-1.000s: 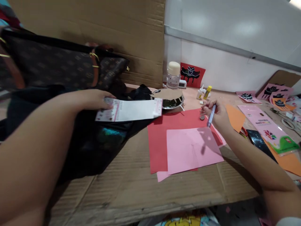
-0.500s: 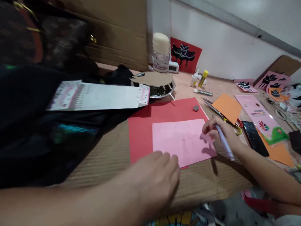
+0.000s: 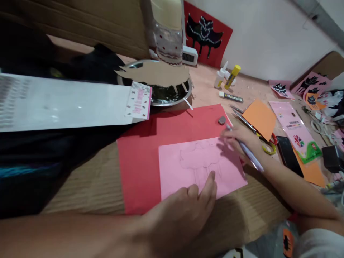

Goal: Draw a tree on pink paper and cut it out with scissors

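Tabletop (image 3: 252, 86) carried red paper (image 3: 139, 157) at lower centre of the frame, beneath line-marked pink paper (image 3: 174, 179). Left hand (image 3: 185, 211), grip partly extended and unloaded, lay over the pink paper's lower edge. Right hand (image 3: 244, 141), right of centre, held the purple pen (image 3: 251, 156), grip closed loosely.

a small sheet (image 3: 174, 172) lies on a larger sheet (image 3: 137, 172), with the left hand (image 3: 185, 211) across its near edge and the right hand (image 3: 240, 141), a pen (image 3: 251, 156) in its grasp, at its right side. to the left stretches a notepad (image 3: 67, 104); behind, a cut-out (image 3: 156, 73) rests on a dish (image 3: 167, 104) before a bottle (image 3: 168, 43). at right, scissors (image 3: 269, 148) lie partly under a paper square (image 3: 260, 119), beside a phone (image 3: 290, 156); a glue stick (image 3: 232, 77) stands farther back.
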The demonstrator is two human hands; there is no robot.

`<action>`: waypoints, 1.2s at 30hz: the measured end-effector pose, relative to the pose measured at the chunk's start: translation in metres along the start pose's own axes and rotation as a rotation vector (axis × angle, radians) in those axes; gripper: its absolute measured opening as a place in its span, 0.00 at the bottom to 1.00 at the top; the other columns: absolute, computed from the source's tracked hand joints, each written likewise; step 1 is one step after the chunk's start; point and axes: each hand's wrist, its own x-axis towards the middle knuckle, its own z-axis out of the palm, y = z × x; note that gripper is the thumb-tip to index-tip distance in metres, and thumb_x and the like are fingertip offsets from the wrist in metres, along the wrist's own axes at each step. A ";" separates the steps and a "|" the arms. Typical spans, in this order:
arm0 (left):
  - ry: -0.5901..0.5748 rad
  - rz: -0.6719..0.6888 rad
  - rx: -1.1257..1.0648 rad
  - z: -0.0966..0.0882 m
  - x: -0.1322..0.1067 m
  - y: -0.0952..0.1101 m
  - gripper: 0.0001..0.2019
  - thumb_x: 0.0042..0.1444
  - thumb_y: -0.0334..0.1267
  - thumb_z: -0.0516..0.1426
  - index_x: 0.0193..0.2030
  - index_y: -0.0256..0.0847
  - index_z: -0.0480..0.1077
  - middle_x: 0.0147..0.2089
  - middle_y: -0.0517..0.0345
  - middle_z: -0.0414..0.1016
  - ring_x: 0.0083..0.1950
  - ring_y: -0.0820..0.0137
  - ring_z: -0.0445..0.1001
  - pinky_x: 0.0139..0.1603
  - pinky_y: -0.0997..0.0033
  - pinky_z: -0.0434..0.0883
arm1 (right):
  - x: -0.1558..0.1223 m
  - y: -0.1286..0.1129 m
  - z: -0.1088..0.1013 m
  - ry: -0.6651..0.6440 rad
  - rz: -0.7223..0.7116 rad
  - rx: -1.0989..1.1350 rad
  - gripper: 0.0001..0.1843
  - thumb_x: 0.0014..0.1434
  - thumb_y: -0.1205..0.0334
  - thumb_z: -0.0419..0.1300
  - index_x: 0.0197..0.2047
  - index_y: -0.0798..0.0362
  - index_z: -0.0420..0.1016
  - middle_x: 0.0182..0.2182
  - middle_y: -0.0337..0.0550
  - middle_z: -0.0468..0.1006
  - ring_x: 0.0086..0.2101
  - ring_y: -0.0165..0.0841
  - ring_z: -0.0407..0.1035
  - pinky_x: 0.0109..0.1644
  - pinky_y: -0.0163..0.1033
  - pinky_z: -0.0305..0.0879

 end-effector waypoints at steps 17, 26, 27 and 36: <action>-0.003 0.142 0.253 -0.033 0.002 0.000 0.24 0.63 0.28 0.55 0.65 0.33 0.75 0.67 0.32 0.78 0.25 0.67 0.76 0.19 0.66 0.65 | 0.004 -0.014 -0.015 -0.254 -0.242 -0.234 0.05 0.72 0.64 0.63 0.50 0.47 0.76 0.41 0.42 0.80 0.41 0.37 0.76 0.47 0.41 0.72; 0.079 0.136 0.254 -0.014 0.001 0.003 0.22 0.60 0.29 0.56 0.61 0.32 0.76 0.66 0.27 0.78 0.26 0.63 0.78 0.19 0.65 0.67 | -0.030 -0.021 -0.005 -0.430 -0.401 -0.341 0.14 0.75 0.70 0.54 0.59 0.53 0.74 0.43 0.48 0.76 0.40 0.38 0.72 0.42 0.39 0.71; 0.093 0.130 0.260 -0.014 0.000 0.003 0.23 0.60 0.29 0.55 0.61 0.32 0.76 0.66 0.27 0.78 0.26 0.62 0.78 0.19 0.64 0.67 | -0.029 -0.021 -0.004 -0.420 -0.421 -0.346 0.13 0.75 0.70 0.54 0.58 0.53 0.74 0.42 0.48 0.76 0.39 0.38 0.71 0.41 0.39 0.70; 0.028 0.149 0.234 -0.035 0.006 -0.001 0.23 0.61 0.26 0.52 0.60 0.32 0.78 0.40 0.46 0.88 0.23 0.64 0.77 0.18 0.68 0.69 | -0.026 -0.035 0.005 -0.469 -0.431 -0.460 0.15 0.78 0.64 0.50 0.54 0.53 0.78 0.39 0.47 0.77 0.38 0.38 0.70 0.40 0.40 0.69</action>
